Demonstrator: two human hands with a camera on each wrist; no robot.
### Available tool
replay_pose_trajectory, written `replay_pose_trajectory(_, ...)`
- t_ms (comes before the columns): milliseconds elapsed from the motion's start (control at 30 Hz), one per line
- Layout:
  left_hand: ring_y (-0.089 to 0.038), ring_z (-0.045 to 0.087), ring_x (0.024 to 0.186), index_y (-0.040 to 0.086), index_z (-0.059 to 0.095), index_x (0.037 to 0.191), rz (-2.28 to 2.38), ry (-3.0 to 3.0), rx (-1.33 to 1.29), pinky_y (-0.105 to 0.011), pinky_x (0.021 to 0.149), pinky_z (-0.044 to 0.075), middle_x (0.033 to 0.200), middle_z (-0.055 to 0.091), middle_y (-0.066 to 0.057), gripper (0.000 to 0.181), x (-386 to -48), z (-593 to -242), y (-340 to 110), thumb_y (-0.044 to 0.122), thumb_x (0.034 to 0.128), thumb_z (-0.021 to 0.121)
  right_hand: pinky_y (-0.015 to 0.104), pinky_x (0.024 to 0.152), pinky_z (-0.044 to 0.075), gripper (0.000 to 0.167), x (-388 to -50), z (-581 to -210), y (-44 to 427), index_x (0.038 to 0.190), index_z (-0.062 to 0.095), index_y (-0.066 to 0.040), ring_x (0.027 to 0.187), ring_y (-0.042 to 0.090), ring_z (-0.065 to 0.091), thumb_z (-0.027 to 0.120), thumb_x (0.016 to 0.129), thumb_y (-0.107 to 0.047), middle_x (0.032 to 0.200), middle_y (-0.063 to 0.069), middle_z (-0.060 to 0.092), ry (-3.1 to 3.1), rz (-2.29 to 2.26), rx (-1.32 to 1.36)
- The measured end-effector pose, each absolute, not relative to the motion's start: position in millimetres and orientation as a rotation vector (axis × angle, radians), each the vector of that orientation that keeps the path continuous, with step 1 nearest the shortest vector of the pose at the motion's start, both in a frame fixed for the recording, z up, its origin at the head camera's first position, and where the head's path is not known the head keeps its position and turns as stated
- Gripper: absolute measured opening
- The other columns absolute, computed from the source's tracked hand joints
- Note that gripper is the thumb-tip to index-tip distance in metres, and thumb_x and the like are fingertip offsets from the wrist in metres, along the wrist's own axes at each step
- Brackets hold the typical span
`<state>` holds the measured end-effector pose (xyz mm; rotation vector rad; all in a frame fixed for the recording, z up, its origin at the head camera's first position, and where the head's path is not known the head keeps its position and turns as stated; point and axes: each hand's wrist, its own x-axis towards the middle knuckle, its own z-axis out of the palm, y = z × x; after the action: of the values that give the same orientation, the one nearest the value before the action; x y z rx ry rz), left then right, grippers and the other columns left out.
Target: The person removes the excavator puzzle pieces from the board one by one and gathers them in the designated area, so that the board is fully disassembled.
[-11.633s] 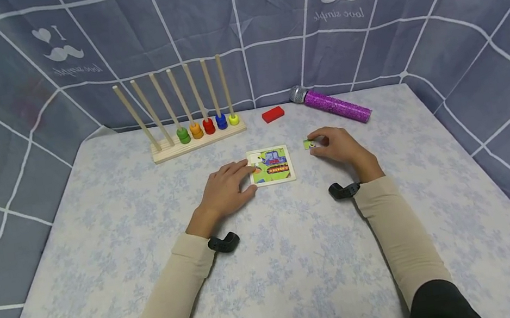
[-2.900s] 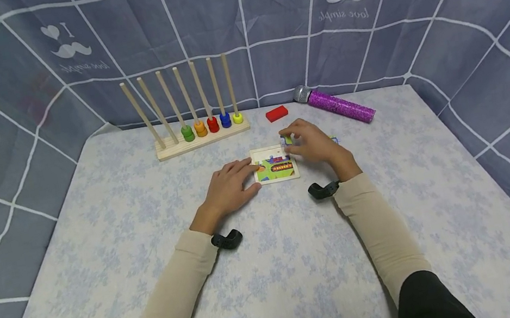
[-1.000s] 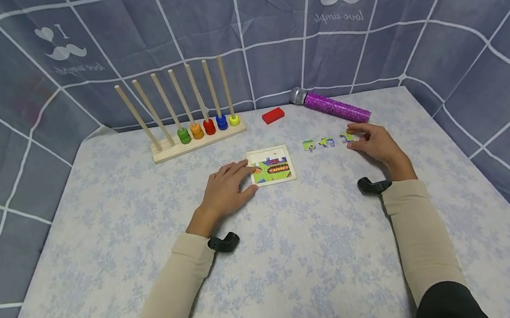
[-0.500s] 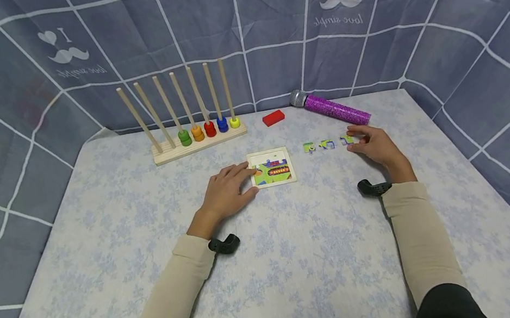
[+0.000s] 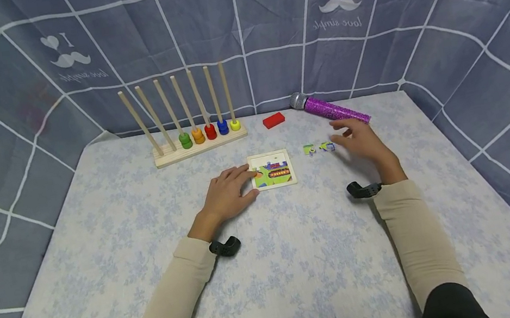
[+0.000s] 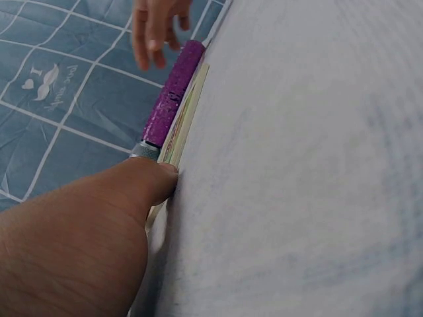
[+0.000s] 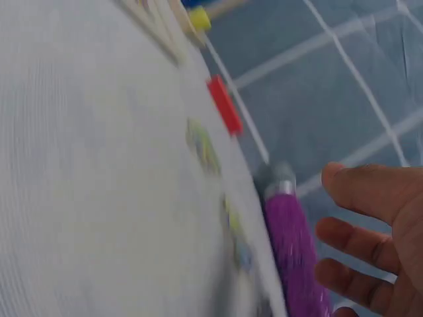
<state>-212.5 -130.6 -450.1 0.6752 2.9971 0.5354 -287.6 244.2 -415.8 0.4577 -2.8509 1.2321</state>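
My left hand (image 5: 227, 197) lies at the left side of a small wooden jigsaw puzzle tray (image 5: 293, 175), fingers fairly straight and touching its frame. In the left wrist view the thumb (image 6: 162, 181) touches the tray's edge. Lower puzzle pieces (image 5: 277, 174) with a vehicle picture fill the tray; its top strip shows bare wood. To the right, a green puzzle piece (image 5: 309, 149) and a green-and-purple puzzle piece (image 5: 327, 146) lie on the table. My right hand (image 5: 360, 139) hovers just right of them, fingers apart, nothing seen between them in the right wrist view.
Behind the tray stands a wooden peg rack (image 5: 201, 148) with coloured rings. A red block (image 5: 274, 120) and a purple glitter microphone (image 5: 334, 111) lie at the back. A grey-blue checked cloth (image 5: 274, 24) hangs behind the table.
Several seconds ago pieces filled the tray's upper part; they were taken out to the right. Over the last half second my right hand leaves the third piece, now hidden, and moves up and left.
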Motion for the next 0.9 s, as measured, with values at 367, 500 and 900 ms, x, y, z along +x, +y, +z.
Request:
replay_pose_trajectory(367,-0.032,0.033,0.145,0.027,0.053,0.149,0.543,2.995,0.694,-0.058,0.104,0.034,0.16,0.037,-0.002,0.054,-214,-453,-133,0.05,0.1006,0.056,0.049,0.093,0.046,0.04,-289,-405,127,0.134,0.063,0.002,0.108,0.033,0.058,0.069,0.097,-0.014,0.119,0.019,0.064,-2.999,1.043,1.04)
replay_pose_trajectory(500,-0.032,0.032,0.145,0.027,0.052,0.149,0.544,2.993,0.701,-0.059,0.104,0.034,0.161,0.037,-0.002,0.054,-215,-452,-133,0.05,0.1009,0.056,0.043,0.087,0.049,0.036,-292,-411,100,0.129,0.068,0.0,0.1,0.027,0.059,0.07,0.097,-0.016,0.112,0.013,0.065,-3.039,0.889,1.128)
replay_pose_trajectory(900,-0.029,0.034,0.144,0.022,0.061,0.135,0.621,2.978,0.672,-0.058,0.104,0.033,0.159,0.04,-0.001,0.045,-215,-452,-134,0.049,0.0996,0.06,0.04,0.085,0.041,0.024,-288,-428,87,0.115,0.075,-0.005,0.093,0.024,0.051,0.074,0.095,-0.017,0.108,0.01,0.062,-3.0,0.873,1.116)
